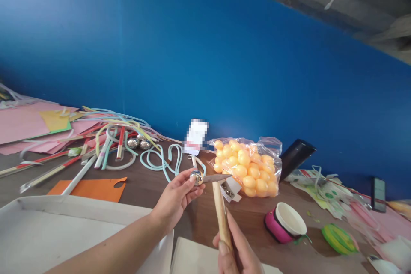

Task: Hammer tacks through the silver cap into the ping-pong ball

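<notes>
Between the fingers and thumb of my left hand [175,195] is a shiny silver ball [196,177]. My right hand [236,246] is wrapped round the wooden handle of a hammer [221,209], held upright. Its narrow dark metal head points sideways, one end right beside the ball; whether the two touch I cannot tell. Behind the hammer sits a small white box [230,189] with small metal pieces in it. A clear bag of orange balls [247,167] lies just beyond, and light blue cord [154,160] is coiled to the left.
At left are a white tray [73,205], an orange sheet [93,189], a heap of coloured tubes [112,132] and several silver balls [145,144]. Rightward stand a white cup in a pink sleeve [290,219], green-yellow tape [338,239], a black cylinder [297,156] and a phone [379,195]. A blue wall [205,51] rises behind.
</notes>
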A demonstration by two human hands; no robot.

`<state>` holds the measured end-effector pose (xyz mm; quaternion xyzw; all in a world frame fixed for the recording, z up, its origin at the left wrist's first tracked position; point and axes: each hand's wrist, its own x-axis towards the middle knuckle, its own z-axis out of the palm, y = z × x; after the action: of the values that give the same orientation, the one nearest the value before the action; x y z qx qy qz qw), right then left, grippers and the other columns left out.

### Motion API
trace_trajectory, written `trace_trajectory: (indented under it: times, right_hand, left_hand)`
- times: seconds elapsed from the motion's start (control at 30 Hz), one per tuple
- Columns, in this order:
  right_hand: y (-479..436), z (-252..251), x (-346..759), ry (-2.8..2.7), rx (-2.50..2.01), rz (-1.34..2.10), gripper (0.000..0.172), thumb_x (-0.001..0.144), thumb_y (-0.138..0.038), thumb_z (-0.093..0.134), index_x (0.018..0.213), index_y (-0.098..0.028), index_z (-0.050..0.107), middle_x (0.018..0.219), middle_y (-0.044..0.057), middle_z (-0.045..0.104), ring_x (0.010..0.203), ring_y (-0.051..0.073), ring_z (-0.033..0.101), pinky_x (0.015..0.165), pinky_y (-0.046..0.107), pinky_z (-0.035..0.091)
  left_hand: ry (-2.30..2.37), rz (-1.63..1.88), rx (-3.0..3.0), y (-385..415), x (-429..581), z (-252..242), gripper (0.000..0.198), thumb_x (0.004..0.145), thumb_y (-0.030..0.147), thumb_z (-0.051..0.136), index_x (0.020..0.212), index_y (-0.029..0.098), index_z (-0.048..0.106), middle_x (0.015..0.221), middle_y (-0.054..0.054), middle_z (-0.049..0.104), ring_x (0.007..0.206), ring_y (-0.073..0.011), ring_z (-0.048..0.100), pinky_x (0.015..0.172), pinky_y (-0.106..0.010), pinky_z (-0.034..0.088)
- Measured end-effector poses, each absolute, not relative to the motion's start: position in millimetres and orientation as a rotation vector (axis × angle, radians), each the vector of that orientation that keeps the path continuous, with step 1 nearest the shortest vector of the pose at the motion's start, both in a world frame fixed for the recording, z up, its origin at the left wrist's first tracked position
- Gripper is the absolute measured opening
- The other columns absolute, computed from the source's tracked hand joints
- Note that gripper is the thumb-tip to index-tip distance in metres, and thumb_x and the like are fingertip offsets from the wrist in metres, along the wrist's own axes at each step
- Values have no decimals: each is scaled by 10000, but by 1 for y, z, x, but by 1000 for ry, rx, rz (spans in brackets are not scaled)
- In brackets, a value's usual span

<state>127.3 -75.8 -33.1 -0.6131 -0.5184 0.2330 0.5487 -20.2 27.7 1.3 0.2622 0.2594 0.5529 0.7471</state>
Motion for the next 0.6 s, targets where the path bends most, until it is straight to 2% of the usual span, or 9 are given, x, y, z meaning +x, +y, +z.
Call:
trace_trajectory:
  times: [0.1,0.5,0.6]
  right_hand:
    - [-75,-34,127,-1204,-1452,524,579,800,-506,474,1294,-205,483,677,19,625,277,65,421,264,173,362]
    - [-76,-37,127,-1241,-1470,540,566,782,-494,505,1259,-190,523,698,37,646,279,68,423,255,176,359]
    - [-76,-32,127,-1225,-1455,497,551,810,-479,475,1283,-198,488,711,30,638,288,66,435,269,176,369]
  left_hand:
    - [562,1197,598,27,-20,1,337,766,255,630,1084,172,561,1000,-74,633,890,-180,626,831,-287,480]
    - [562,1187,606,27,-21,2,353,766,242,632,1101,167,548,980,-83,651,904,-196,637,843,-294,484]
    - [556,1178,620,26,-21,2,362,771,250,625,1115,172,543,1010,-90,648,941,-210,628,844,-295,485]
